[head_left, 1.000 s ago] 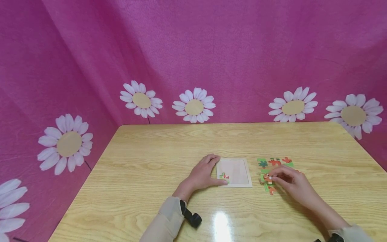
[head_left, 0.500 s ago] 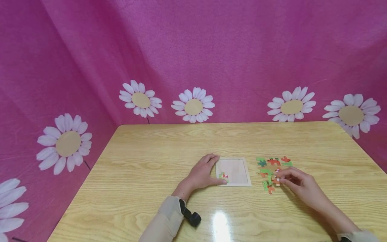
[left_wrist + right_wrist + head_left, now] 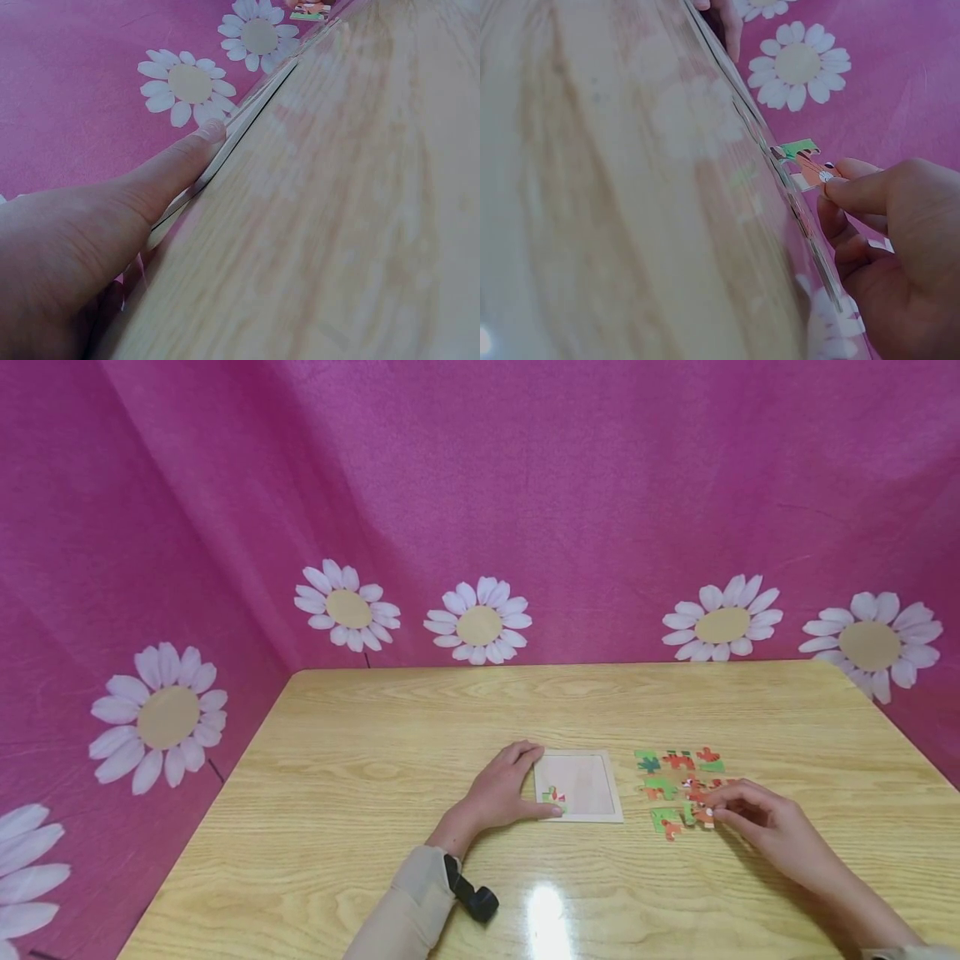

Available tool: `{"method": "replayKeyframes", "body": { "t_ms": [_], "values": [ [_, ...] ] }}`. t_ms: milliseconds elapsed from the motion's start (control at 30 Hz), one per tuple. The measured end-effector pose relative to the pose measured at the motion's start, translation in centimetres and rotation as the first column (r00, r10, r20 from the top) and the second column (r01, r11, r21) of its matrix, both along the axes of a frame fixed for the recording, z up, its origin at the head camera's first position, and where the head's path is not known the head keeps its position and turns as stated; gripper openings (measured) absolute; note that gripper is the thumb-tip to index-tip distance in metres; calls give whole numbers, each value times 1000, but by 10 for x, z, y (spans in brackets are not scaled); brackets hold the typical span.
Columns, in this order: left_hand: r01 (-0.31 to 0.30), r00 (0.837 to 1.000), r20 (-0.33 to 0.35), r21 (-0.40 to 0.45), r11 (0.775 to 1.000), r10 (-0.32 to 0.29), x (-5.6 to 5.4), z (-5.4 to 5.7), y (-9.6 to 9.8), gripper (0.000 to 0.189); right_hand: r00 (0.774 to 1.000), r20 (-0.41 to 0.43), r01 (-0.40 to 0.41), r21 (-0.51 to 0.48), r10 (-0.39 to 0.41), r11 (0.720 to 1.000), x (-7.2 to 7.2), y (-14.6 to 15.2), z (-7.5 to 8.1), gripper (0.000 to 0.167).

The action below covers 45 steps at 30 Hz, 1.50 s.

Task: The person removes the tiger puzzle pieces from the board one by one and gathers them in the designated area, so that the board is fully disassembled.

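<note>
My left hand rests at the left side of a shallow square puzzle tray. Its thumb lies straight on the tray's near rim, as the left wrist view also shows, and its fingers touch the far left corner. A small green, white and red jigsaw piece sits in the tray's near left corner. Right of the tray, my right hand pinches an orange and green jigsaw piece between thumb and fingertips. This piece is tilted up off the table in the right wrist view.
Several loose jigsaw pieces lie in rough rows right of the tray, among them a green one and a red one. The wooden table backs onto a pink curtain with white daisies.
My right hand has moved right with the pinched jigsaw piece, away from the tray, uncovering pieces on the left of the group. My left hand has stayed on the tray.
</note>
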State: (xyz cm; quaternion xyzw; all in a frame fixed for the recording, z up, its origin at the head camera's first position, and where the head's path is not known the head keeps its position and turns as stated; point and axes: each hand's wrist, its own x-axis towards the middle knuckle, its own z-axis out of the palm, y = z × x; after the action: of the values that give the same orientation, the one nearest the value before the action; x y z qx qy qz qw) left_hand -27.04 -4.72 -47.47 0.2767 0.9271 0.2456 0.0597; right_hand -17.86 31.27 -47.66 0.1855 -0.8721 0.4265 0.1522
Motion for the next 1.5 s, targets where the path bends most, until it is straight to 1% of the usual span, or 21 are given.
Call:
{"method": "replayKeyframes", "body": {
  "t_ms": [300,533,833,1067,1200,1500],
  "values": [
    [-3,1000,3,-3,1000,3,0,-1,0,95,1000,17,13,-3,-13,1000,3,6,1,22],
    [-2,1000,2,-8,1000,2,0,0,0,95,999,40,-9,-1,9,1000,3,7,1,20],
    [-2,1000,1,-2,1000,2,1,1,0,95,997,79,-8,26,6,1000,3,9,1,18],
    [-3,1000,0,1,1000,3,0,1,0,95,998,57,15,55,-18,998,-1,13,-4,19],
    [0,1000,-3,1,1000,0,0,0,0,95,998,60,25,74,-29,997,-2,14,-6,20],
    [-2,1000,3,6,1000,2,0,0,0,95,997,60,37,109,-43,993,-1,11,-1,20]
  ]
}}
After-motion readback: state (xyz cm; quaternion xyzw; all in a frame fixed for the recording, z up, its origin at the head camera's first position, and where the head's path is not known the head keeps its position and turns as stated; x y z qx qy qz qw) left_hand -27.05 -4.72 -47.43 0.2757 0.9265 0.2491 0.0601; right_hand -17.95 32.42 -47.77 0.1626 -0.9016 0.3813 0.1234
